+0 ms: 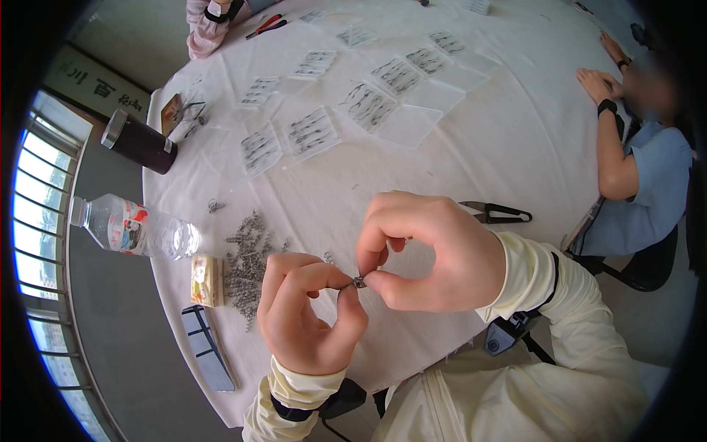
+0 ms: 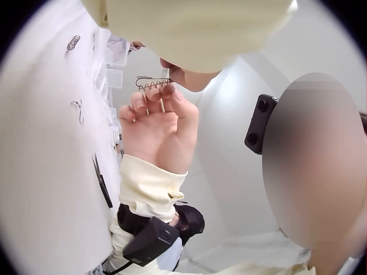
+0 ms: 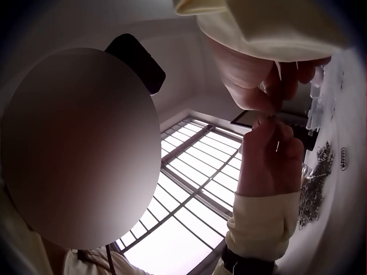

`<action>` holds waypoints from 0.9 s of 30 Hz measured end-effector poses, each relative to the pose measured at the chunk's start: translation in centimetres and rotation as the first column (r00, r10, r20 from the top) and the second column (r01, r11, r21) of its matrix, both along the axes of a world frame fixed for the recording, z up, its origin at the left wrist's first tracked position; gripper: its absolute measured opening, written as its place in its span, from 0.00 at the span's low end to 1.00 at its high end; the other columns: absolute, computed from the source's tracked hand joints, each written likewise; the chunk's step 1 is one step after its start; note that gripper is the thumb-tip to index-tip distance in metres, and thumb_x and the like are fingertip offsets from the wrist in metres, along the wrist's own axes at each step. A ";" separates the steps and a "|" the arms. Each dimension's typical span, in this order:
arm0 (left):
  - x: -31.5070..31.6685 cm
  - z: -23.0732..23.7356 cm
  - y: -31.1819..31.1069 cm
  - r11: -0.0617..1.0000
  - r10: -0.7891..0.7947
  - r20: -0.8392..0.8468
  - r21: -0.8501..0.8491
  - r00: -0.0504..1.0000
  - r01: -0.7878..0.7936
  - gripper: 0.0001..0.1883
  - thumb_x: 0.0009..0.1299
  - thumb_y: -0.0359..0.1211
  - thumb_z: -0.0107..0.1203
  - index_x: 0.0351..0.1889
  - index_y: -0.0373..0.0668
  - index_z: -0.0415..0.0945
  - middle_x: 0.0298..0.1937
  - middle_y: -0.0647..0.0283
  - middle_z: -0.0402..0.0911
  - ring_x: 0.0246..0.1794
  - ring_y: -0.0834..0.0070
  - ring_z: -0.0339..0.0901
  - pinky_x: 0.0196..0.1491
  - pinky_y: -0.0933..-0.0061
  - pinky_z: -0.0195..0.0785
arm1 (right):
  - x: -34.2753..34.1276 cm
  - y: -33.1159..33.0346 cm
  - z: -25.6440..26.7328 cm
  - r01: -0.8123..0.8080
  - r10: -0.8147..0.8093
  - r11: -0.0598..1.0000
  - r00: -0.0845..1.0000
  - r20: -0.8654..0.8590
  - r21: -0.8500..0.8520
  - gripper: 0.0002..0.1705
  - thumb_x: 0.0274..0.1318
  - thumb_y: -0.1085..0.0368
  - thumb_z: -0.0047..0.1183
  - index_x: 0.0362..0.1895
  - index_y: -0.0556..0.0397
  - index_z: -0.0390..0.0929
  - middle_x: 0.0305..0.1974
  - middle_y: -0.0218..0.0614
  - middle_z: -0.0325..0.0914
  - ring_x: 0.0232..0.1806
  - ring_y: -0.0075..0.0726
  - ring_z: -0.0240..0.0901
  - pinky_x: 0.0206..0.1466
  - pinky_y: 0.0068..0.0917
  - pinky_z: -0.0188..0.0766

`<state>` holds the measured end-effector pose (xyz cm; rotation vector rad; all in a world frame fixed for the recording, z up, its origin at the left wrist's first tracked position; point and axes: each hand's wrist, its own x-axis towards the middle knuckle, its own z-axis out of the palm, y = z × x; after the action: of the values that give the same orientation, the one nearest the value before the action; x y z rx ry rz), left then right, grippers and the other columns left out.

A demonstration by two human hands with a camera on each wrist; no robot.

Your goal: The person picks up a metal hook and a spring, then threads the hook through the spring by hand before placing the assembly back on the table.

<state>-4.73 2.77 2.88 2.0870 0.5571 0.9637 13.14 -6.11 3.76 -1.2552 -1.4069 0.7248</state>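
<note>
In the head view my left hand [image 1: 313,317] and right hand [image 1: 434,254] meet over the near edge of the table, fingertips almost touching. Both pinch one small dark metal piece [image 1: 359,282] between thumb and forefinger. The left wrist view shows it as a coil spring [image 2: 155,85] with a fish hook [image 2: 143,79] lying along it. Just left of my left hand spreads a pile of small wire springs [image 1: 250,258]. A loose spring [image 2: 73,43] and a hook [image 2: 79,112] lie apart on the cloth.
Open clear plastic boxes [image 1: 416,127] with rows of hooks lie across the table. Black-handled scissors [image 1: 501,212] rest beyond my right hand. A water bottle [image 1: 136,227], tissue pack [image 1: 207,281], phone [image 1: 208,346] and dark flask [image 1: 140,140] line the left side. A person [image 1: 641,162] sits at right.
</note>
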 end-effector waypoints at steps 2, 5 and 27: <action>-0.2 -0.2 0.4 0.995 -0.043 0.008 -0.092 0.999 0.043 0.10 0.54 0.20 0.60 0.35 0.38 0.77 0.36 0.64 0.74 0.35 0.74 0.70 0.38 0.73 0.65 | 0.1 0.1 0.0 0.027 -0.027 0.999 1.000 -0.004 0.041 0.05 0.49 0.70 0.61 0.30 0.55 0.77 0.29 0.33 0.76 0.33 0.33 0.74 0.39 0.30 0.71; -0.3 -0.6 0.7 0.956 -0.134 0.105 -0.250 0.985 0.157 0.09 0.61 0.21 0.60 0.39 0.36 0.76 0.39 0.64 0.72 0.37 0.77 0.69 0.40 0.76 0.64 | 0.3 0.0 0.0 0.027 -0.027 0.999 1.000 0.007 0.045 0.05 0.50 0.70 0.61 0.31 0.55 0.78 0.29 0.34 0.76 0.34 0.34 0.75 0.40 0.30 0.72; -0.1 -0.9 0.7 0.754 -0.246 0.286 -0.544 0.926 0.368 0.10 0.71 0.23 0.59 0.48 0.35 0.73 0.48 0.59 0.74 0.46 0.75 0.71 0.51 0.73 0.67 | 0.7 -0.1 -0.3 0.065 -0.071 0.994 0.995 0.074 0.083 0.07 0.47 0.73 0.69 0.29 0.51 0.83 0.31 0.28 0.77 0.35 0.30 0.71 0.41 0.27 0.67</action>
<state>-4.78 3.44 2.01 1.4361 0.3308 0.6751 13.83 -6.17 3.45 -1.2732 -1.4344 0.5726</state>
